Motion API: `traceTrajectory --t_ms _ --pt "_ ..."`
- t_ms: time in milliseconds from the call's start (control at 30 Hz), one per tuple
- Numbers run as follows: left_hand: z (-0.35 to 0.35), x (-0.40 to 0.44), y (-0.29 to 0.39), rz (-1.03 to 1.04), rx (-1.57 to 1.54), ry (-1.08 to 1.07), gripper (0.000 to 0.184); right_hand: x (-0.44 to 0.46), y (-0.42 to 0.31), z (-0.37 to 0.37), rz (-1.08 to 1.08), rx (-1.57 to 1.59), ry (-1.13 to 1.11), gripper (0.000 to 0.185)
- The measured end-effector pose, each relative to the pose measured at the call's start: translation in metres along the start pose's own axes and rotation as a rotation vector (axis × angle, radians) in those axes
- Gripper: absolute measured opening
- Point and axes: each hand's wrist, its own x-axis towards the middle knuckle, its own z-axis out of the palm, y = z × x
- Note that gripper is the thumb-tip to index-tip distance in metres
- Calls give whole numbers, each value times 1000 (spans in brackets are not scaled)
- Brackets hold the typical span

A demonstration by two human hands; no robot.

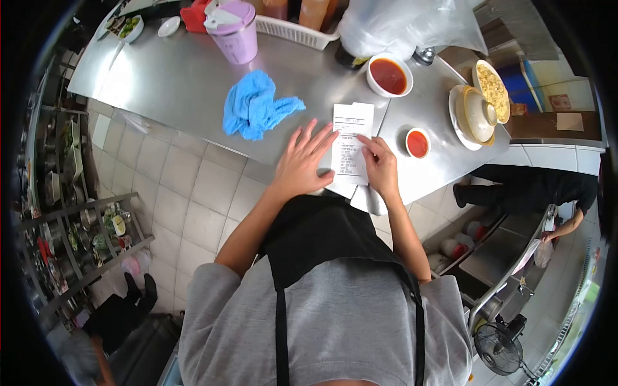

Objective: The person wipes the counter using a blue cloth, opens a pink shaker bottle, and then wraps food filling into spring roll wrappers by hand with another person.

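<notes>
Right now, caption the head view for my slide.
Left hand and right hand at a printed slip, blue cloth nearby.

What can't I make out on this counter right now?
All in the head view:
Receipt: fine print too small and blurred to read.
Lidded casserole: contents hidden by the lid.
Plastic bag: cut off by the top edge; contents obscured by its folds.
</notes>
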Motion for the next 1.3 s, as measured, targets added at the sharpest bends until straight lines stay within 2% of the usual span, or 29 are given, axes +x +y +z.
traceTrajectory --t_ms 100,167,233,300,400,500,533,567,600,633,767,933,1133,1300 --pt "-1 -2 1 -18 -13 39 76 -2 -11 -32 -41 -109 187 29" --pt "1 -4 0 -17 -32 67 74 2 -3 -73 -158 -155 432 31" --pt "4 -5 -1 -23 -50 91 72 13 -14 -144 -253 -383 643 34" --pt "5 -4 1 -29 -58 117 70 34 -23 -227 -387 -528 881 49" --pt "4 -2 5 -57 -91 157 65 80 -66 -331 -518 -721 1177 41" --pt "12 -6 3 -62 -110 289 61 149 -99 -415 -694 -635 1152 42" --pt "11 -7 6 -80 -104 325 58 178 -112 -435 -828 -628 1154 42" --pt "13 -7 11 -94 -113 366 58 199 -130 -448 -721 -628 1076 41" --pt "15 -9 16 -110 -123 405 58 229 -146 -461 -860 -591 1059 34" --pt "16 -11 21 -127 -130 440 57 255 -157 -477 -707 -616 1014 37" --pt "27 -19 46 -189 -161 530 56 367 -178 -519 -493 -376 844 37" --pt "43 -39 66 -356 -176 591 55 382 -144 -490 -320 -357 671 36" --pt "29 -36 69 -414 -160 627 51 362 -121 -468 -328 -439 630 34" --pt "6 -28 31 -426 -186 709 36 309 -111 -466 -461 -542 754 33"
